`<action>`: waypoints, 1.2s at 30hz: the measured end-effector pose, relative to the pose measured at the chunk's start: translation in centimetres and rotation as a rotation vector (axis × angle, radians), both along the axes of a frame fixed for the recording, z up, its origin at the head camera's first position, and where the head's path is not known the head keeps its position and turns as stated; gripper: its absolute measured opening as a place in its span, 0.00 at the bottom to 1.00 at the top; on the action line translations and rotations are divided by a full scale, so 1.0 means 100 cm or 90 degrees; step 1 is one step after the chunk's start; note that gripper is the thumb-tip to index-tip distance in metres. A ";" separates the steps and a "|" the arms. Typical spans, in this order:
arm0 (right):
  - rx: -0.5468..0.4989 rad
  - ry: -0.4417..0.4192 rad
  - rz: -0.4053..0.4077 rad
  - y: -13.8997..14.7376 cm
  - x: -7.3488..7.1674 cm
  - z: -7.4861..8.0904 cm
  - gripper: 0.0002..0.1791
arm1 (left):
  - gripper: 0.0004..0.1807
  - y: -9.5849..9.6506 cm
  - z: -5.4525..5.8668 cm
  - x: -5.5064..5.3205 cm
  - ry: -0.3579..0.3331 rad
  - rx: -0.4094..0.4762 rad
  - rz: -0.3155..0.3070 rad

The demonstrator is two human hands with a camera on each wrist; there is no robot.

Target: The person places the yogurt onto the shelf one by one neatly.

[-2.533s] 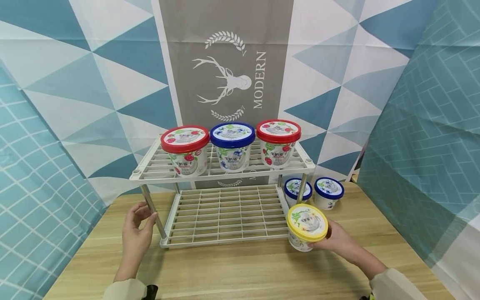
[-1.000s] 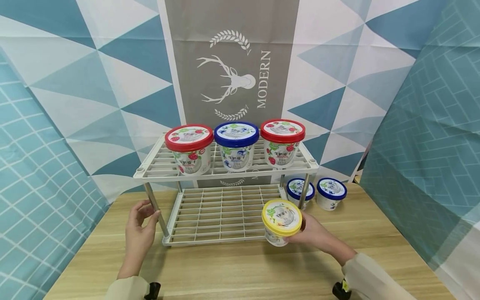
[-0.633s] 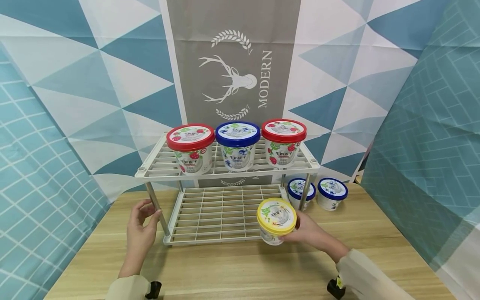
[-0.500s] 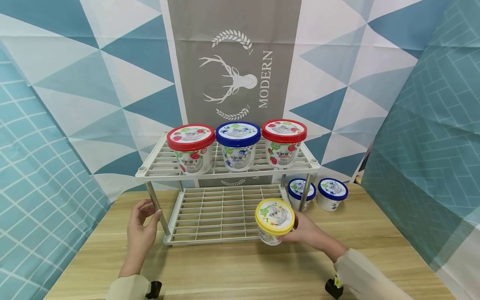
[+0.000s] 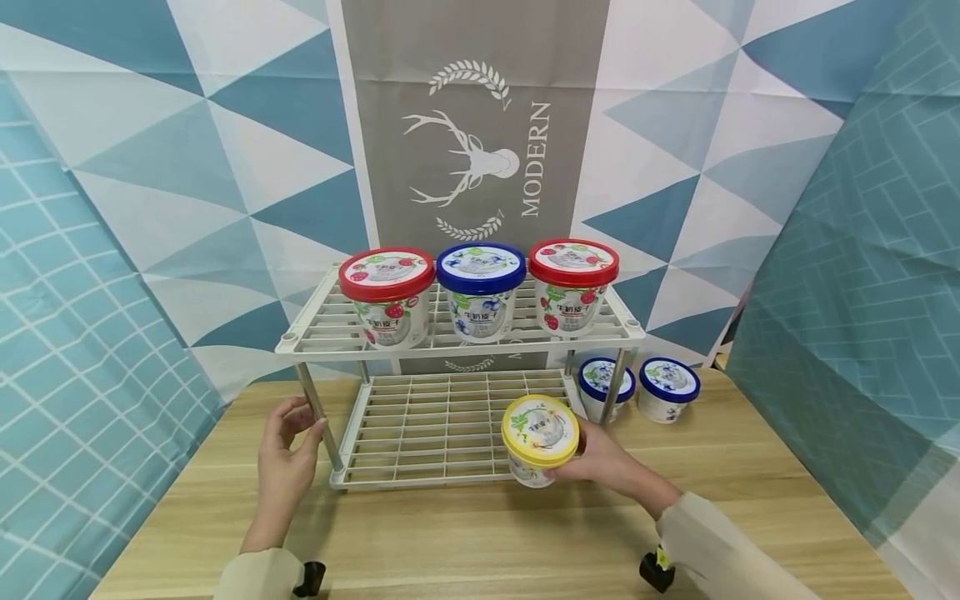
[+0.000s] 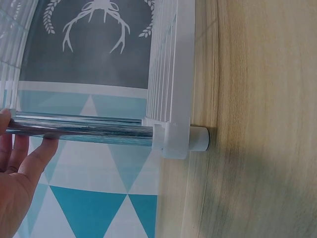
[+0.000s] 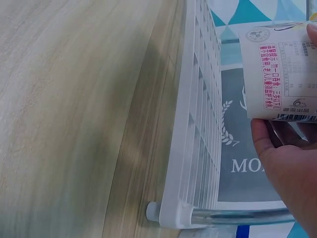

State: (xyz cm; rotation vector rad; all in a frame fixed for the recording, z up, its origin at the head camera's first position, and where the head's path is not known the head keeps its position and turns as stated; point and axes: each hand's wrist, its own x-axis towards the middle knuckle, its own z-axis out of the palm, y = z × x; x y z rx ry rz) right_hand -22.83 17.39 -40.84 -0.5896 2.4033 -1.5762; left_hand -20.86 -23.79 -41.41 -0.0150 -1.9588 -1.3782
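My right hand (image 5: 603,457) grips a white tub with a yellow lid (image 5: 540,429) from its right side. The tub is above the front edge of the lower shelf (image 5: 420,425), and the right wrist view shows the printed wall of the tub (image 7: 277,74) apart from the shelf. At the left, my left hand (image 5: 287,458) holds the front metal post (image 5: 318,414) of the two-tier rack, its thumb and fingertips against it in the left wrist view. On the upper shelf stand two red-lidded tubs (image 5: 387,298) (image 5: 573,287) with a blue-lidded tub (image 5: 482,292) between them.
Two blue-lidded tubs (image 5: 604,388) (image 5: 669,390) stand on the wooden table (image 5: 450,542) right of the rack; a post partly covers the nearer one. Patterned cloth (image 5: 480,108) hangs behind and at both sides.
My right hand has carried the yellow-lidded tub leftward from beside the right front post to in front of the lower shelf. My left hand stays at the post; the view shifts slightly.
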 end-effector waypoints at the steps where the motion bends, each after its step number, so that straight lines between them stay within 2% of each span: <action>1: 0.003 0.001 -0.002 -0.001 0.000 0.000 0.44 | 0.22 0.000 0.000 0.000 -0.001 0.000 0.000; 6: 0.023 0.002 -0.019 -0.008 0.000 0.002 0.44 | 0.22 0.001 0.000 0.000 -0.014 0.005 0.004; 7: 0.024 0.000 -0.018 -0.010 -0.001 0.002 0.44 | 0.22 -0.001 -0.003 -0.003 -0.011 0.005 0.003; 15: 0.021 -0.003 0.003 -0.017 -0.004 0.002 0.43 | 0.22 0.000 -0.003 -0.003 -0.004 0.001 -0.006; 22: 0.007 0.000 0.028 -0.025 -0.008 0.000 0.43 | 0.21 0.001 -0.004 -0.002 0.000 0.002 0.002; 36: 0.000 -0.012 0.025 -0.039 -0.010 0.002 0.44 | 0.23 -0.002 -0.005 -0.003 0.004 0.004 -0.002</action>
